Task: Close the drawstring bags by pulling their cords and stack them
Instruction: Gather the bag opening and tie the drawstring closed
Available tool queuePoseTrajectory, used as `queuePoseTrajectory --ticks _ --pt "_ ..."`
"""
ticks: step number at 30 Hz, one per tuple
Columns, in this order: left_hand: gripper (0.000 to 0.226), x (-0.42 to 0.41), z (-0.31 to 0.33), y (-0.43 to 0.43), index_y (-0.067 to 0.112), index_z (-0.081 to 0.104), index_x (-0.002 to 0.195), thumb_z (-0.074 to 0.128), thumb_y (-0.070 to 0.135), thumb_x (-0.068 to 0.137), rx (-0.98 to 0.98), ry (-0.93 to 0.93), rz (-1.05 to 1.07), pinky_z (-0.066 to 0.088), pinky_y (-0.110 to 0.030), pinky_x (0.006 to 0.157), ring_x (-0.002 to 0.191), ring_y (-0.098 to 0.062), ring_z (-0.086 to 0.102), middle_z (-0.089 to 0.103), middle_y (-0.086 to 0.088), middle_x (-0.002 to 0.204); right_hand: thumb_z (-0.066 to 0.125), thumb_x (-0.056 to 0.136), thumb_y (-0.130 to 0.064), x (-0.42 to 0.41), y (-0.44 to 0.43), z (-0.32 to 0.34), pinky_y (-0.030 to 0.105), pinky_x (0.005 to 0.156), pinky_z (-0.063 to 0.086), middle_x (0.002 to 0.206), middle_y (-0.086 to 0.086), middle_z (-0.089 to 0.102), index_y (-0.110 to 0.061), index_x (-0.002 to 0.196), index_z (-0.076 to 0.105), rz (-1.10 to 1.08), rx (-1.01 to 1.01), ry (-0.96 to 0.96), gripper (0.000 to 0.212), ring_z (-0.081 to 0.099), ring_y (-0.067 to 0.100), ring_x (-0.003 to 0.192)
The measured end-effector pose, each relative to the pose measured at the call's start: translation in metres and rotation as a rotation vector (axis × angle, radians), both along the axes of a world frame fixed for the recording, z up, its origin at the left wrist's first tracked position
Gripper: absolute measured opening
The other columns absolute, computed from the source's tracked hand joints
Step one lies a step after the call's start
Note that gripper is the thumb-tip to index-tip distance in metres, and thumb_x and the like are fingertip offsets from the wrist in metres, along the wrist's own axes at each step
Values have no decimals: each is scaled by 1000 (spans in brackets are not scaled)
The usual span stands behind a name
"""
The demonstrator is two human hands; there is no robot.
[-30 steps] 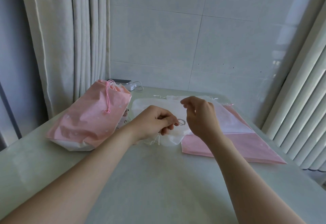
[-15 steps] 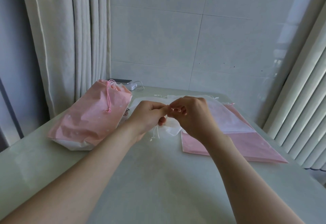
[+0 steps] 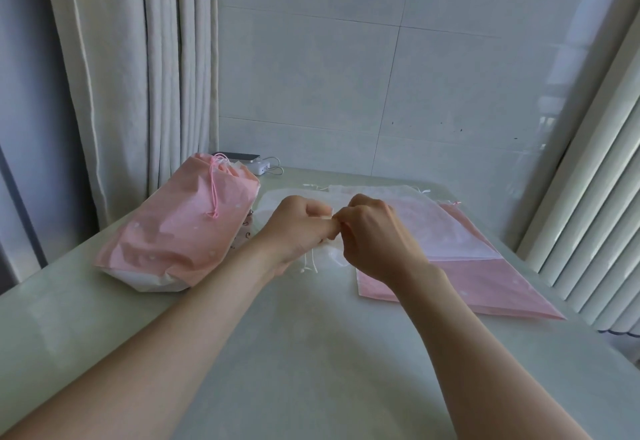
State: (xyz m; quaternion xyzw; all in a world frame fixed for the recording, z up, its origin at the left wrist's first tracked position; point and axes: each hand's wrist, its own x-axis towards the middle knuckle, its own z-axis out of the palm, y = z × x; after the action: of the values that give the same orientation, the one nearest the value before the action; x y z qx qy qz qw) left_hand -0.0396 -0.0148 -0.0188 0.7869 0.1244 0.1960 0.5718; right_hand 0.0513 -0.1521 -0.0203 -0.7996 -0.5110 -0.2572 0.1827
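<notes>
A white translucent drawstring bag point(image 3: 277, 199) lies in the middle of the table, mostly hidden behind my hands. My left hand point(image 3: 298, 228) and my right hand point(image 3: 374, 235) meet above its near end, fingers pinched together on its white cord, whose loose ends point(image 3: 310, 261) hang below. At the left sits a filled pink drawstring bag point(image 3: 176, 232), its mouth cinched and its pink cord point(image 3: 214, 194) lying on top. To the right lie flat bags: a white one point(image 3: 443, 232) over a pink one point(image 3: 485, 287).
A phone point(image 3: 239, 156) and a white charger with cable point(image 3: 261, 167) sit at the table's far edge by the curtain point(image 3: 138, 76). A tiled wall stands behind. Vertical blinds point(image 3: 595, 214) run along the right. The pale table point(image 3: 311, 353) stretches toward me.
My hands came together over the white bag's near end. The left hand rose and the right hand closed in, both now pinching the cord at one spot.
</notes>
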Motion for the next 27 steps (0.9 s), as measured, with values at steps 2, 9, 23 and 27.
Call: queuePoseTrajectory --ticks 2,9,23,27 --pt "56 -2 -1 1 20 64 120 76 23 65 90 -33 103 51 -26 80 90 -10 69 57 2 120 58 86 -6 1 0 1 38 69 54 79 2 64 -15 87 80 -1 75 84 24 60 22 70" --pt "22 -1 -5 19 19 79 75 85 -2 77 406 -359 275 62 -28 83 79 -1 73 73 10 100 76 90 -13 -6 -8 15 26 63 40 67 4 68 -13 85 82 156 398 921 8 49 10 62" --pt "6 0 -8 13 13 82 91 84 14 86 561 -459 153 60 -23 89 102 -10 71 71 -4 116 75 92 -17 2 -9 11 28 58 37 72 -1 56 -6 96 81 125 505 1274 13 43 16 66" --pt "15 -7 0 6 14 66 73 65 23 86 463 -408 122 51 -13 86 105 -2 61 64 1 110 76 92 -16 1 -7 10 26 55 37 71 -1 55 -6 94 81 113 500 1242 12 44 14 62"
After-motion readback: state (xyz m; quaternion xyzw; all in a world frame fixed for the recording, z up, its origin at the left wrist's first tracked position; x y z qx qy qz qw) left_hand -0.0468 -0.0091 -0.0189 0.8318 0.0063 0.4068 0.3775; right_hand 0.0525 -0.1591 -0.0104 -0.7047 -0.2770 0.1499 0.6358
